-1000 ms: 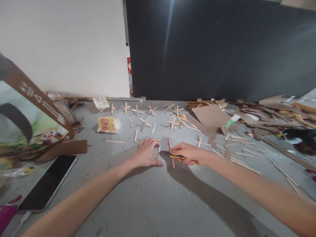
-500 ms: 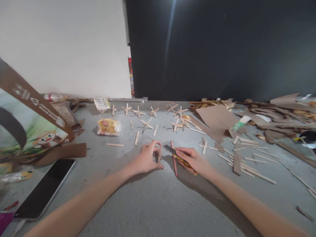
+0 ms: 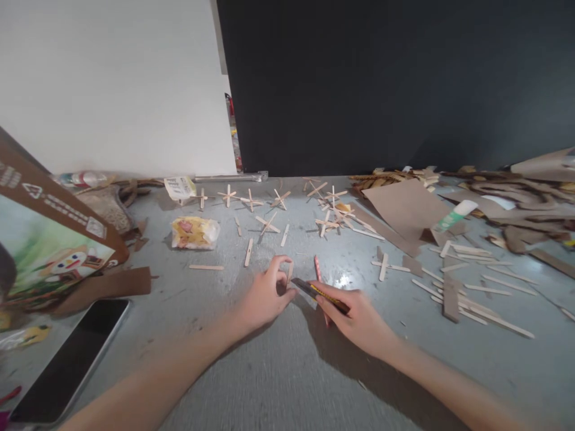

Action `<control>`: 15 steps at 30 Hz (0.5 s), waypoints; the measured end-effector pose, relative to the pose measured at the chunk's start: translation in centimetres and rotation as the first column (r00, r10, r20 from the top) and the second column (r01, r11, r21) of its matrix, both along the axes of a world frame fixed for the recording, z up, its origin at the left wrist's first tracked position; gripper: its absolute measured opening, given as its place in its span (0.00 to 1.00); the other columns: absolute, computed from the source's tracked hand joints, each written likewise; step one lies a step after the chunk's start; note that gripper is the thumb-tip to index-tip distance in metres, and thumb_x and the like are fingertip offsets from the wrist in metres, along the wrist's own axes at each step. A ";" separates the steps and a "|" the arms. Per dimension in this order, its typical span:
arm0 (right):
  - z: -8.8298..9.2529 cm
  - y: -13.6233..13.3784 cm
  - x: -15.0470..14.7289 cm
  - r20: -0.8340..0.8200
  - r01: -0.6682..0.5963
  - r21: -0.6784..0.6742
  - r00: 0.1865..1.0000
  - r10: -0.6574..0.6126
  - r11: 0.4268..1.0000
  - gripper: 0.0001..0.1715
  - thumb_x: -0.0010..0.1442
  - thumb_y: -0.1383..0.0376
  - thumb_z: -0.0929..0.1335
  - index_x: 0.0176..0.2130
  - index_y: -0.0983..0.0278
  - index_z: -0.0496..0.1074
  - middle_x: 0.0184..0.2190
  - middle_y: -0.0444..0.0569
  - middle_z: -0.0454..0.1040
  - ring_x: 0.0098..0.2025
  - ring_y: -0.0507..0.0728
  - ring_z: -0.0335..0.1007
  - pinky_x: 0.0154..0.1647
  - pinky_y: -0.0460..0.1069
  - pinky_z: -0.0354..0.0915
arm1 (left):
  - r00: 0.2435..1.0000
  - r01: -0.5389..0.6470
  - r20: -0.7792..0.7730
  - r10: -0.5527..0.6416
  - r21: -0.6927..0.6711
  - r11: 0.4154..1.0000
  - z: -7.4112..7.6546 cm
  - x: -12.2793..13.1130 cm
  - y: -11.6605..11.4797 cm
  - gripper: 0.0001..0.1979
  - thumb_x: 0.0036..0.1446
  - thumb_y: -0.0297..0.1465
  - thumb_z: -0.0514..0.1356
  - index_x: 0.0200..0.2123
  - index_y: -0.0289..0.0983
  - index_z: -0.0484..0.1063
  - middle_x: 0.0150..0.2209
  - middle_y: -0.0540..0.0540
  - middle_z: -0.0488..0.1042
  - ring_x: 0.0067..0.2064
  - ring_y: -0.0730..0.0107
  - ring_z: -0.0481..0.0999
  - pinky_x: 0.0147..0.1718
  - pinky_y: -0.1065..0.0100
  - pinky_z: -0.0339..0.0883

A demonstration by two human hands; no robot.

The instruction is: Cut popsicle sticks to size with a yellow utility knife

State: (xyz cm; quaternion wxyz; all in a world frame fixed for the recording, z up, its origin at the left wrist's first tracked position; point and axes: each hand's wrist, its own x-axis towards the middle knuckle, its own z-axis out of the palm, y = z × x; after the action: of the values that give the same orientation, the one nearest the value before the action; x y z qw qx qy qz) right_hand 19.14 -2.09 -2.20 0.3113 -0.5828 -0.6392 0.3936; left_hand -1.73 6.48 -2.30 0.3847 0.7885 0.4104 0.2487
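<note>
Between the thumb and fingers of my left hand [image 3: 266, 299] is a short wooden craft stick [image 3: 290, 273], held upright on edge. My right hand [image 3: 359, 314] grips a yellow and black utility knife [image 3: 330, 297]. Its blade points left, and the tip is at or very near the stick; contact is hard to make out. Under the knife and right hand lies a red pencil [image 3: 318, 269], partly hidden. Beyond my hands, a notched stick [image 3: 248, 252] and a plain stick [image 3: 206, 267] lie flat, with several crossed-stick pieces [image 3: 268, 224] farther back.
Loose craft sticks [image 3: 489, 317] and a cardboard strip [image 3: 450, 296] lie at right, near a glue stick [image 3: 456, 215] and cardboard sheet [image 3: 398, 209]. At left are a phone [image 3: 72, 362], a printed bag [image 3: 63, 239] and a yellow packet [image 3: 194, 232]. A dark panel [image 3: 381, 90] stands behind.
The knife blade has come closer to the stick in my left hand, and my right hand has turned and lowered slightly. The whole view has shifted a little.
</note>
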 end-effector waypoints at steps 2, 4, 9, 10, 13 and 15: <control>0.0 0.0 -0.1 0.000 -0.010 0.013 1.000 0.010 1.000 0.28 0.70 0.54 0.62 0.60 0.61 0.77 0.26 0.46 0.74 0.26 0.55 0.70 0.29 0.49 0.64 | 1.000 -0.002 0.000 0.002 0.003 1.000 -0.1 0.0 0.0 0.25 0.58 0.28 0.64 0.57 0.40 0.61 0.26 0.57 0.72 0.33 0.66 0.76 0.38 0.66 0.66; 0.0 0.0 -0.1 0.007 -0.010 0.013 1.000 0.010 1.000 0.28 0.70 0.54 0.62 0.61 0.62 0.77 0.25 0.46 0.74 0.26 0.55 0.69 0.29 0.48 0.63 | 1.000 -0.016 0.003 0.016 0.005 1.000 -0.2 0.1 0.0 0.25 0.58 0.28 0.64 0.57 0.40 0.61 0.26 0.56 0.73 0.33 0.66 0.76 0.38 0.66 0.66; -0.1 0.1 0.0 0.021 -0.013 0.011 1.000 0.012 1.000 0.28 0.71 0.55 0.61 0.61 0.63 0.76 0.24 0.45 0.72 0.26 0.55 0.70 0.29 0.48 0.63 | 0.999 -0.028 0.016 0.028 0.001 1.000 -0.2 0.0 0.0 0.28 0.58 0.29 0.65 0.60 0.40 0.62 0.27 0.56 0.75 0.32 0.66 0.76 0.39 0.66 0.67; -0.1 0.1 0.0 0.021 -0.012 0.010 1.000 0.012 1.000 0.28 0.71 0.55 0.61 0.61 0.63 0.76 0.24 0.46 0.72 0.26 0.55 0.70 0.29 0.48 0.63 | 1.000 -0.019 0.025 0.019 0.004 1.000 -0.1 0.0 0.0 0.28 0.58 0.30 0.65 0.61 0.40 0.62 0.28 0.55 0.76 0.33 0.66 0.77 0.39 0.66 0.68; 0.0 0.1 0.1 0.027 0.004 0.007 1.000 -0.004 1.000 0.29 0.71 0.55 0.61 0.62 0.63 0.76 0.24 0.46 0.73 0.26 0.55 0.70 0.29 0.48 0.64 | 0.993 0.059 0.098 -0.060 0.015 0.998 0.0 -0.3 0.0 0.28 0.62 0.34 0.63 0.64 0.39 0.61 0.31 0.51 0.80 0.35 0.64 0.79 0.42 0.63 0.70; 0.0 0.0 0.1 0.029 0.010 0.013 1.000 -0.010 1.000 0.29 0.71 0.55 0.61 0.62 0.64 0.76 0.24 0.47 0.74 0.26 0.55 0.70 0.29 0.48 0.64 | 0.982 0.112 0.158 -0.107 -0.023 0.993 0.1 -0.5 0.0 0.29 0.65 0.36 0.61 0.66 0.39 0.60 0.32 0.49 0.81 0.34 0.65 0.79 0.41 0.63 0.71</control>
State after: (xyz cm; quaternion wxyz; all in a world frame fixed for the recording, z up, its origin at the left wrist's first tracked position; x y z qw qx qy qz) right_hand 19.25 -2.08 -2.19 0.3076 -0.5896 -0.6434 0.3791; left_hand -2.21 6.45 -2.22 0.4412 0.7818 0.3386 0.2819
